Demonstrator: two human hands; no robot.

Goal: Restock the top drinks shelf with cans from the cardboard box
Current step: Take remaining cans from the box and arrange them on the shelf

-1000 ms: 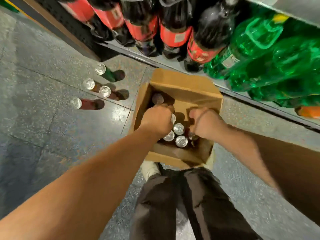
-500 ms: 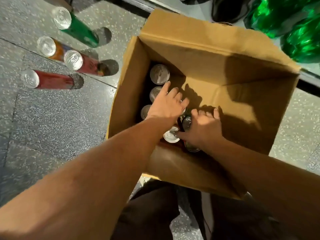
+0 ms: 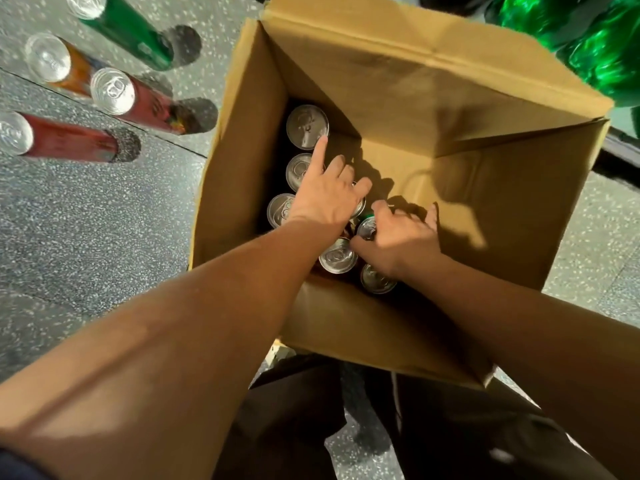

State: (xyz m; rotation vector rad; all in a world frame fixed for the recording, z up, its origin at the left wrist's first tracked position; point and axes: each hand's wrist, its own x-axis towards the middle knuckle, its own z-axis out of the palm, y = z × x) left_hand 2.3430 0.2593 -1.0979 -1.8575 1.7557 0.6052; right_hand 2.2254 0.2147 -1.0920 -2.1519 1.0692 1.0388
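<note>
- The box [image 3: 398, 98] stands open on the floor [image 3: 86, 220], with cans [image 3: 337, 255] upright along its left and near sides.
- The left grip [image 3: 325, 202] is spread open above them, its index tip touching the farthest can [image 3: 306, 126].
- The right grip [image 3: 398, 240] curls down among the near cans; whether it holds one cannot be told.
- Four cans [image 3: 112, 91] stand on the floor left of the box.

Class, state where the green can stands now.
In the head view, top left: the green can stands on the floor, left of the cardboard box, beyond the orange can.
</note>
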